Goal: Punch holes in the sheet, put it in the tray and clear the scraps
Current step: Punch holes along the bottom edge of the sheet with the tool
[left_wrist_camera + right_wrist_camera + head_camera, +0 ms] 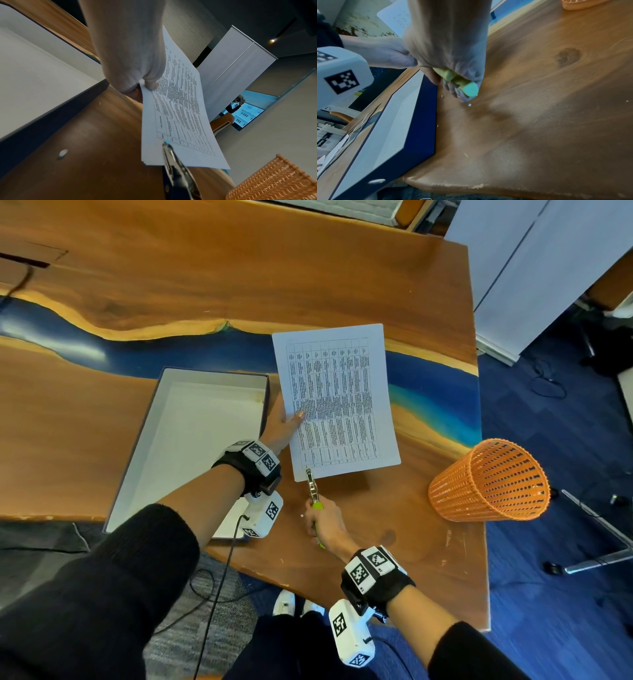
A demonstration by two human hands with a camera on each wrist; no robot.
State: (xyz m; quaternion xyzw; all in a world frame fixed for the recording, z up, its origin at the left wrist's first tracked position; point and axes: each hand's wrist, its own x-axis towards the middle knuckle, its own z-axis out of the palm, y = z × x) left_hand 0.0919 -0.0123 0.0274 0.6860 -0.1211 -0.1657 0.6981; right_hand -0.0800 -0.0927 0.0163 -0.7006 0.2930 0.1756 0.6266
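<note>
Tray (191, 440): white inside, dark rim, lying flat on the bench (394, 525), left of the sheet.
Left hand (282, 422): closed in a pinch on the sheet's left edge, thumb on top of the print, fingers underneath; it holds the sheet up off the bench.
Sheet (339, 402): a printed table on white paper, just right of the tray; in the left wrist view its edge looks like several leaves stacked, its near end tilted over the wood.
Punch (312, 487): metal jaws closed over the sheet's near left corner, green handles pointing back toward the person.
Right hand (327, 523): fingers curled tight round the green handles, gripping the punch just below the sheet.
Scraps (302, 515): one small white paper dot on the bench beside the right hand, right of the tray's near corner; a few more specks lie near it in the right wrist view.
Basket (493, 481): orange mesh, tipped on its side on the bench, well right of the sheet.
</note>
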